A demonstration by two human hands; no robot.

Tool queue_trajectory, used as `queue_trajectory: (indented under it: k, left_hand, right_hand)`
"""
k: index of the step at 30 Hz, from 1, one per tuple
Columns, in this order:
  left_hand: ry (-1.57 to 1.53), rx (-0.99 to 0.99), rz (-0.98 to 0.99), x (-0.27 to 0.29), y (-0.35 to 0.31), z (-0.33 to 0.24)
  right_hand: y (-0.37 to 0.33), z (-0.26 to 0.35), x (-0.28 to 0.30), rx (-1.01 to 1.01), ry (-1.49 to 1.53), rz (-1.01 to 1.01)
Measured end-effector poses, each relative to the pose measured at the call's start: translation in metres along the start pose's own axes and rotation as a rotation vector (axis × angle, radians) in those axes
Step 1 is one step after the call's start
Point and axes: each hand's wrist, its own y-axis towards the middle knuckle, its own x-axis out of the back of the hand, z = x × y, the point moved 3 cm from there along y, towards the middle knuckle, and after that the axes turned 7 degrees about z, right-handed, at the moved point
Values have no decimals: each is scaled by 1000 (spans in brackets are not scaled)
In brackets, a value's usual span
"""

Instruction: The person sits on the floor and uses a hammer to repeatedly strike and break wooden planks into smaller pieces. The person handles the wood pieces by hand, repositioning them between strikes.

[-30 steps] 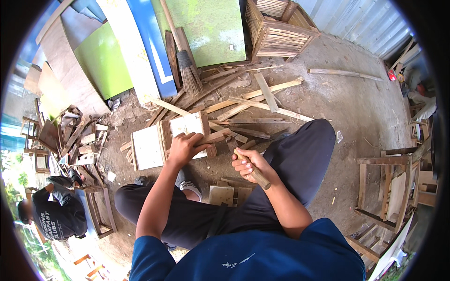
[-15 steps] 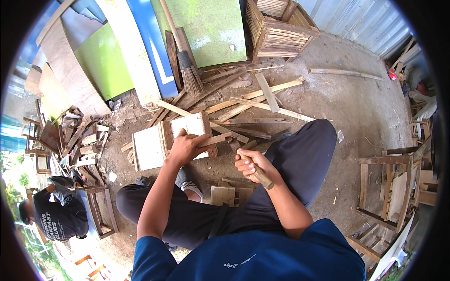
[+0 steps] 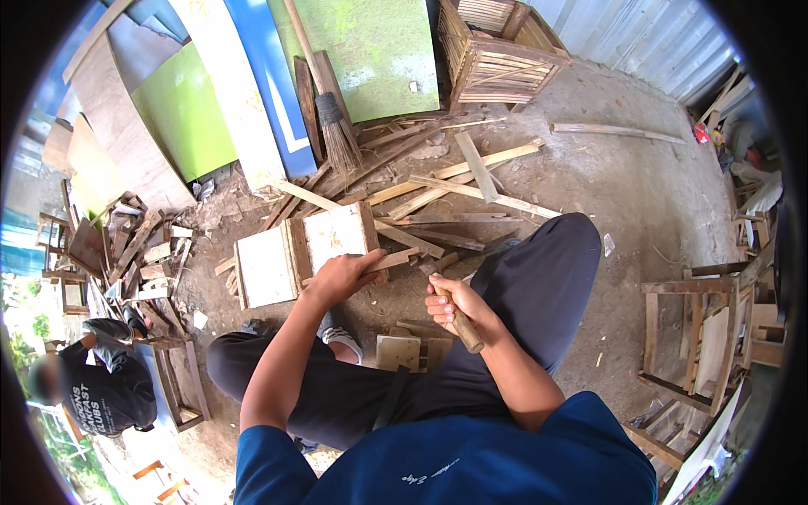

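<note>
A short wooden strip (image 3: 392,259) lies across the right edge of a low wooden box (image 3: 367,225) with white panels on top. My left hand (image 3: 338,278) is closed around the strip's left part, beside the box. In my right hand (image 3: 459,305) is a tool with a thick wooden handle (image 3: 467,333). Its dark, rusty-looking head (image 3: 425,263) is close to the strip's free end; I cannot tell whether they touch. The exact kind of tool is unclear. My fingers wrap round its handle, above my bent right knee.
Loose wooden slats (image 3: 471,181) lie beyond the box, near a broom (image 3: 332,126) leaning on painted boards. A scrap-wood heap (image 3: 139,244) is at left, and a person in black (image 3: 105,379) sits beyond it. A slatted crate (image 3: 509,71) stands far off; wooden frames (image 3: 690,328) are at right.
My left hand has slid slightly right and down, its fingers leaving the white panel and closing on the strip. The tool in my right hand has tipped a little, its handle end lower.
</note>
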Motion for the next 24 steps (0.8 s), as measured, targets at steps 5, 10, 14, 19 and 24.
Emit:
queue_trajectory:
  k: [5,10,14,19,24]
  left_hand:
    - [44,51,-22,-2,2,-8]
    - [155,99,-18,-3,5,-9]
    - [176,109,-21,-5,8,-10]
    - [199,151,-33,-9,8,-15]
    - [145,157,-44,-15,9,-15]
  right_hand:
    - [2,-6,-3,71,-7,-20]
    - [3,-7,-6,115,-52,-45]
    - [3,-7,-6,143,-91,-89]
    - [5,-8,-4,161,-70,-93]
    - [4,-9,-1,176,-37,-101]
